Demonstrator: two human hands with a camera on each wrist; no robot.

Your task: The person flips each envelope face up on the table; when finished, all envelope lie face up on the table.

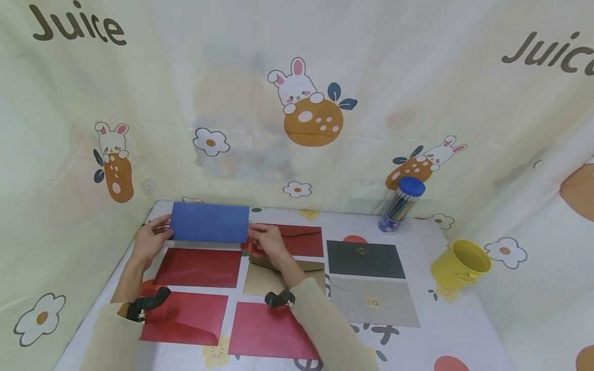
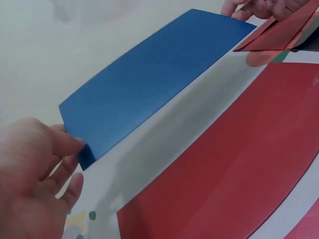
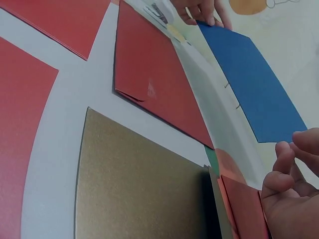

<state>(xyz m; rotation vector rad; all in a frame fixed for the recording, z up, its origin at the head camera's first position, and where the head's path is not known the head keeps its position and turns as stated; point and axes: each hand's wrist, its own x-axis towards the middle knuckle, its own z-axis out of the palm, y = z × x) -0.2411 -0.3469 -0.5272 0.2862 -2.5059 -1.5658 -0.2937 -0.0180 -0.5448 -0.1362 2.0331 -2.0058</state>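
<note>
We found the table (image 1: 445,309) covered in a printed cloth and laid with envelopes, and we took the blue envelope (image 1: 210,222) as our landmark: it stood at the far left of the spread, held up off the cloth with its long axis running left to right between the two hands. Our left hand (image 1: 149,241) pinched its left short end, thumb on the front face, and our right hand (image 1: 269,243) pinched its right short end, so each hand sat equally close, one at either tip of that axis. Just nearer us than the blue envelope lay a red envelope (image 1: 198,267), and to its right a gold envelope (image 1: 266,278) partly under our right forearm. Well right of the blue envelope, a yellow bucket (image 1: 461,264) sat tilted, nothing visible inside; a blue-lidded tube (image 1: 401,205) held pencils.
</note>
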